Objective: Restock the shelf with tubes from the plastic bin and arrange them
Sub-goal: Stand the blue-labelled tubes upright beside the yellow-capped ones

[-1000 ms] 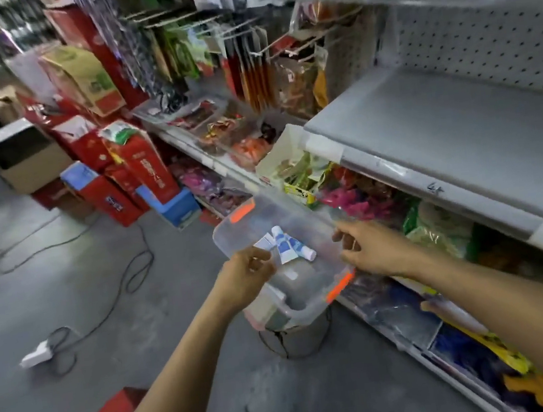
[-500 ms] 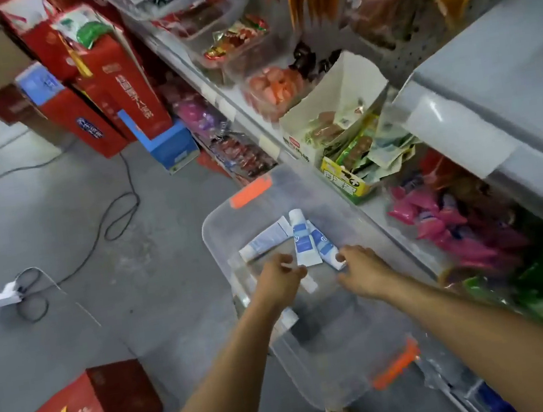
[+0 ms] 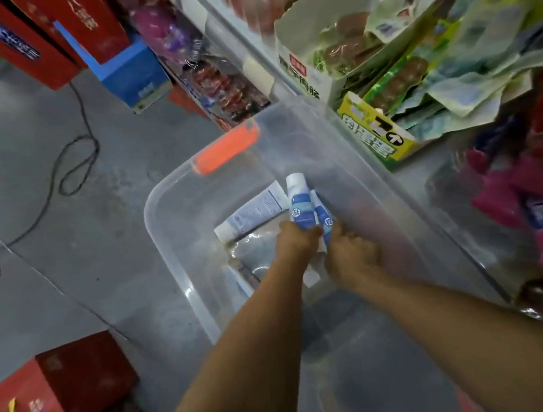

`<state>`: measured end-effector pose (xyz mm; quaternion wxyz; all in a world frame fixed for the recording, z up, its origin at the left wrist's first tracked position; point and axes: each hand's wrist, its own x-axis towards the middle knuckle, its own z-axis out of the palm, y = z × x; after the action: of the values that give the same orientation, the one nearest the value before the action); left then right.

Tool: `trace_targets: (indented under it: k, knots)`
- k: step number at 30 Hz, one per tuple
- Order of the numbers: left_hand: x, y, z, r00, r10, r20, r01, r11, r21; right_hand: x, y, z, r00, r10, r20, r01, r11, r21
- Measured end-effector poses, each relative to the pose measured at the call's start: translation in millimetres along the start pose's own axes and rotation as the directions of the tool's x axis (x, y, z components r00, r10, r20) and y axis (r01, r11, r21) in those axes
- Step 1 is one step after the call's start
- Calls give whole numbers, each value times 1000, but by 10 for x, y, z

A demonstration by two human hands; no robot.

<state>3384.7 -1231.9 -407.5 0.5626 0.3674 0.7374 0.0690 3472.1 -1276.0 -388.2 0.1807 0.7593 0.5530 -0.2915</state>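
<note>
A red box (image 3: pixel 53 397) sits at the lower left on the grey floor (image 3: pixel 29 134). In the middle, both hands reach into the clear bin (image 3: pixel 172 253). The left hand (image 3: pixel 294 242) grips a blue and white tube (image 3: pixel 299 202). The right hand (image 3: pixel 351 257) grips a second tube (image 3: pixel 323 214) beside it. A third tube (image 3: pixel 254 213) lies flat just left of them. A black cable (image 3: pixel 77 155) curls at the left. Snack packs (image 3: pixel 436 80) fill the shelf (image 3: pixel 257 69) at the upper right.

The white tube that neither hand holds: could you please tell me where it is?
In the head view the white tube lies inside the plastic bin, left of the blue tubes, beyond the left hand.
</note>
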Motion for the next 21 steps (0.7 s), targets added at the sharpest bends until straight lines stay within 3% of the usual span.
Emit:
trace_targets:
  k: [5,7,10,17,21]
  knots:
    - [-208,8,-245,996,44,-78,-45,999,-6,-167,-3,-47,993,57,105,-85,956,280]
    - [-346,-10,-409,989,79,-127,-87,995,-57,-306,12,-139,978,59,201,-146,880,452]
    - [-696,-28,-638,967,189,-172,-201,978,-60,-611,85,-282,971,41,236,-181,773,608]
    - [-2105,-215,-1028,904,340,-259,-417,837,-354,-1797,261,-435,989,59,137,-146,548,824]
    - [-3126,-459,-1206,839,461,-289,-544,695,-470,-2794,438,-443,998,66,-13,-15,413,911]
